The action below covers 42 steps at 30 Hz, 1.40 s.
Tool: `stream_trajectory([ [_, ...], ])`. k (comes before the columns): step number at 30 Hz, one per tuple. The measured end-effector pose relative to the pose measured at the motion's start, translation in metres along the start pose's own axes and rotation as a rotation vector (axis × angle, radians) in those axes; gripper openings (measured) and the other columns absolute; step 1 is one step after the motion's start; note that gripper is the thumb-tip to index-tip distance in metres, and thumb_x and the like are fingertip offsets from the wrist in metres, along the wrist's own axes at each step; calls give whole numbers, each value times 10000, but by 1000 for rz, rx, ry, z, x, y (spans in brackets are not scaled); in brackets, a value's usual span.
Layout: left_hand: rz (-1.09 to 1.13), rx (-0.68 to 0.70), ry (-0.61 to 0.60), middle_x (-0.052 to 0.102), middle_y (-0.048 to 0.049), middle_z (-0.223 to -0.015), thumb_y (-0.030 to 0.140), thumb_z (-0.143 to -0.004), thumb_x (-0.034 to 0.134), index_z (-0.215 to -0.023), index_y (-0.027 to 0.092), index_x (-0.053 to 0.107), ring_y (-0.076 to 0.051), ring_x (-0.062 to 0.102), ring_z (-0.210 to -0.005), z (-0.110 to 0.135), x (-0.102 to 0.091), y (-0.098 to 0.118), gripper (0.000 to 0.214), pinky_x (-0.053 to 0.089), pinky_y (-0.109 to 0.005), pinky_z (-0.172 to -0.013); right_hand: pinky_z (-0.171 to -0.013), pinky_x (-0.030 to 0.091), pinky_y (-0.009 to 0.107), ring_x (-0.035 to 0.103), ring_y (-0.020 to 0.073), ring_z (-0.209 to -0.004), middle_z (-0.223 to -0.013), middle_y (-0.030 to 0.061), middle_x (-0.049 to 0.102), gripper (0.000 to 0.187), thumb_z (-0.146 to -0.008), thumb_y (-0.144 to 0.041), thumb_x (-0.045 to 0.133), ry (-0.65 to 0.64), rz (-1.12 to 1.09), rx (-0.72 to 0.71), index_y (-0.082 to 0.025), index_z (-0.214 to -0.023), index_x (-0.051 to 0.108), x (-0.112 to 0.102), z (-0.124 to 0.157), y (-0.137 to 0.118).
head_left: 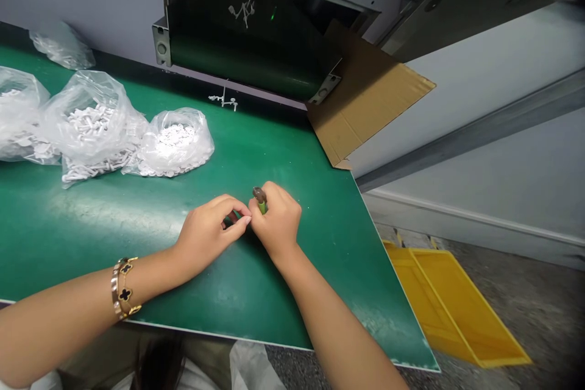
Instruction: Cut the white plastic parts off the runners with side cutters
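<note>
My right hand [276,216] is closed around a small pair of nippers [259,196]. Their dark metal head and a bit of green handle show above the thumb; the rest is hidden in the fist. My left hand [212,225] is pinched, thumb against index finger, its fingertips meeting the right hand's thumb side. Whatever lies in that pinch is too small or hidden to make out. Both hands are just above the green tabletop [219,292]. Beyond them, a white branched plastic sprue [223,101] lies on the table.
Clear bags of small white parts, one of round pieces [176,143] and one of pegs [94,122], stand at the left. A conveyor belt [237,61] with another sprue [244,9] ends above the table. Cardboard [365,97] leans beside it; a yellow bin [457,311] sits right.
</note>
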<state>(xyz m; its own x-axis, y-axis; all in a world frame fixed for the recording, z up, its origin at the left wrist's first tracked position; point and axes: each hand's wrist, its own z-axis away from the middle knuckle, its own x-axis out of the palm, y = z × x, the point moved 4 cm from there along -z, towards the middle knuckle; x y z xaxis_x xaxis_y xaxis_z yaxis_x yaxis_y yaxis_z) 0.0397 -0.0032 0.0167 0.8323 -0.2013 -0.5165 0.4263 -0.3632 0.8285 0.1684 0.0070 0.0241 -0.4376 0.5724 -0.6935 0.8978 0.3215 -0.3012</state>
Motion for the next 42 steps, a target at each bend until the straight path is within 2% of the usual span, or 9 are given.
stream_trajectory([
  [7, -210, -28, -57, 592, 5, -774, 217, -767, 496, -761, 199, 536, -130, 555, -683, -5, 3, -5, 45, 405, -214, -582, -538, 239, 288, 365, 151, -536, -530, -8, 446, 190, -744, -206, 471, -21, 242, -201, -218, -570, 395, 1, -2, -8],
  [12, -212, -67, -72, 569, -9, -731, 228, -768, 466, -745, 184, 507, -147, 546, -661, -7, 5, -8, 65, 411, -252, -613, -538, 222, 303, 352, 156, -534, -521, 0, 453, 207, -768, -231, 462, -1, 332, -280, -215, -566, 419, 1, -2, -13],
  [19, -175, -30, -29, 548, 6, -693, 189, -730, 488, -685, 191, 463, -134, 525, -627, -7, 5, -5, 52, 385, -236, -572, -531, 215, 298, 363, 154, -538, -528, -3, 445, 161, -716, -187, 466, -23, 290, -221, -215, -568, 413, 2, -3, -11],
  [22, -73, -36, -39, 562, 16, -718, 167, -742, 477, -722, 195, 485, -125, 530, -651, -6, 4, -5, 35, 402, -230, -608, -522, 230, 278, 372, 143, -531, -535, -13, 450, 133, -679, -149, 461, -39, 217, -130, -213, -576, 409, 4, -2, -5],
  [26, -22, -23, -58, 593, 14, -762, 177, -786, 471, -797, 200, 520, -135, 554, -724, -5, 3, -4, 55, 414, -245, -689, -500, 224, 261, 373, 132, -518, -541, -19, 460, 140, -694, -146, 455, -59, 163, -53, -212, -584, 399, 6, -1, 1],
  [32, -94, 18, -71, 618, 33, -787, 221, -832, 479, -823, 206, 528, -133, 574, -745, -5, 4, -5, 52, 370, -282, -758, -485, 211, 252, 360, 124, -499, -527, -27, 449, 148, -673, -126, 440, -63, 135, 3, -213, -579, 366, 5, -1, 3],
  [42, -356, 163, -45, 567, 20, -699, 186, -791, 470, -749, 186, 485, -144, 504, -660, -7, 6, -2, 45, 346, -285, -703, -491, 210, 254, 346, 124, -508, -535, -28, 430, 160, -686, -148, 446, -80, 123, -47, -214, -579, 347, 5, -1, -5],
])
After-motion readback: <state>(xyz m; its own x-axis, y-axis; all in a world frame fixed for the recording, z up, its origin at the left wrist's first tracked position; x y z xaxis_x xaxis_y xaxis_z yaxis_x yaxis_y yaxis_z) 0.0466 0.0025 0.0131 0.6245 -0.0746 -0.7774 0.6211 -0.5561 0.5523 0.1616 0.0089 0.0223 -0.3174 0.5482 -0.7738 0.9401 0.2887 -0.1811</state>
